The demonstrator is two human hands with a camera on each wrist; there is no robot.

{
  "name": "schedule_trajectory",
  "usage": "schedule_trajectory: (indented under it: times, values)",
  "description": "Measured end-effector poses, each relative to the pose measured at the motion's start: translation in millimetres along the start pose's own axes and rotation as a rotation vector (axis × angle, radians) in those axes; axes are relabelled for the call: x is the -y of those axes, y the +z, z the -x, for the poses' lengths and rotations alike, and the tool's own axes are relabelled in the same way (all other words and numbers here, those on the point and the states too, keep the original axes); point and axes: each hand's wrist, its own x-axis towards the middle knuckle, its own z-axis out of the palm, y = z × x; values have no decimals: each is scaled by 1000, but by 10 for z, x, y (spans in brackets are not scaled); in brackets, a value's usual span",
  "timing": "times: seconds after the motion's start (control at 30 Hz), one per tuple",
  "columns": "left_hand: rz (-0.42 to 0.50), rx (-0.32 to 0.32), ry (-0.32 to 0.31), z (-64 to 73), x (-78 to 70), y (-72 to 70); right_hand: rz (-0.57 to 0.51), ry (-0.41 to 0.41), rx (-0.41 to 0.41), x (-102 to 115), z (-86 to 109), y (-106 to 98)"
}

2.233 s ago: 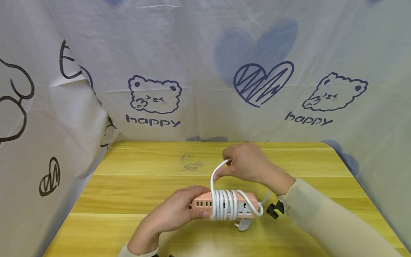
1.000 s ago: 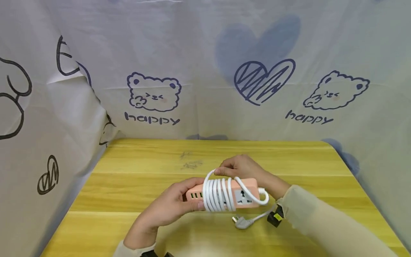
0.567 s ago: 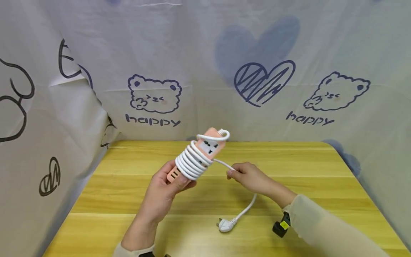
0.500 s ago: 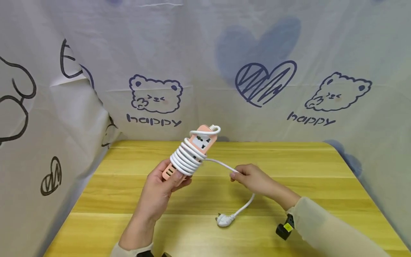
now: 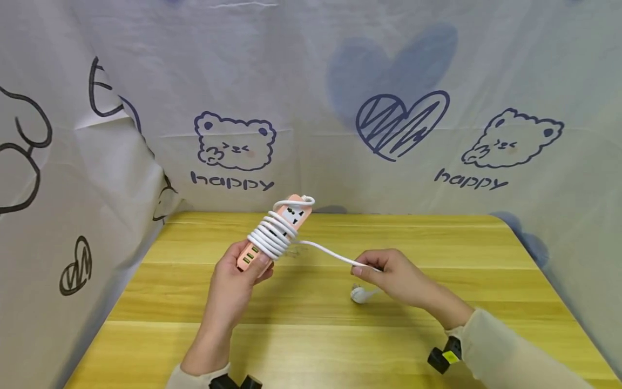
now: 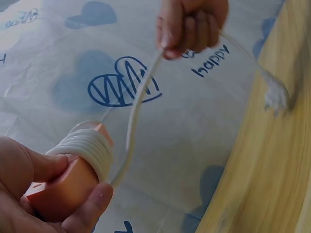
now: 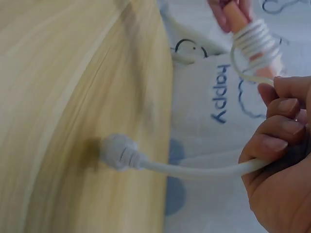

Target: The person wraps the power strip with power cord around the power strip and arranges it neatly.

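A pink power strip (image 5: 293, 213) is held up and tilted above the table, several turns of its white cord (image 5: 271, 235) wound around its middle. My left hand (image 5: 232, 286) grips its lower end, the thumb across the face beside the USB ports. From the winding a loose length of cord (image 5: 326, 250) runs right to my right hand (image 5: 396, 276), which pinches it between thumb and fingers. Past that hand the cord ends in a white plug (image 5: 359, 294); in the right wrist view the plug (image 7: 119, 151) hangs near the wooden surface, contact unclear.
The wooden table (image 5: 311, 346) spans the space under both hands. A white cloth (image 5: 311, 97) with bear and heart drawings hangs behind it and along the sides. Black wrist cameras (image 5: 444, 354) sit at both sleeves.
Winding has stopped; the power strip has tilted up and moved left in my left hand. My right hand has drawn the cord away to the right, and the plug has shifted up and right.
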Motion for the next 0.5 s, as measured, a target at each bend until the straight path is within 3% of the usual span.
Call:
schedule_trajectory:
  times: [0.27, 0.4, 0.5]
  values:
    - [-348, -92, 25, 30, 69, 50, 307, -323, -7, 253, 89, 72]
    - [-503, -91, 61, 39, 75, 82, 487, -477, -66, 318, 89, 72]
    - [-619, -56, 75, 58, 70, 111, 612, -567, -90, 377, 69, 52]
